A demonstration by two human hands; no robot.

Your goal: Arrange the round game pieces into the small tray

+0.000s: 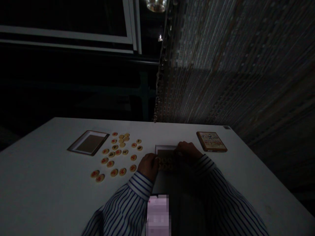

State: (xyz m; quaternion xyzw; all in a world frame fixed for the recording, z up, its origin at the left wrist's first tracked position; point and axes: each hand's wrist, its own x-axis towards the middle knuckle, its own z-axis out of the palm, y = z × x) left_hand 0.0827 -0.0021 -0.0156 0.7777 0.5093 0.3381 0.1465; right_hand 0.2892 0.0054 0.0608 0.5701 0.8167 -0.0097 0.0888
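My left hand (pixel 147 166) is curled at the left end of a row of round game pieces (pixel 165 163) lying in a shallow open box (pixel 164 149) on the white table (pixel 49 183). My right hand (pixel 188 149) rests closed at the box's right edge, touching it. Both wrists wear striped shirt sleeves. Several tan discs (pixel 118 152) with red or black marks lie scattered to the left of my hands. What my fingers grip is dim and partly hidden.
An empty box tray (pixel 88 142) lies at the far left of the discs. A printed box lid (pixel 211 141) sits at the right. A beaded curtain (pixel 233 65) hangs behind the table. A blurred patch (pixel 157 214) lies between my sleeves.
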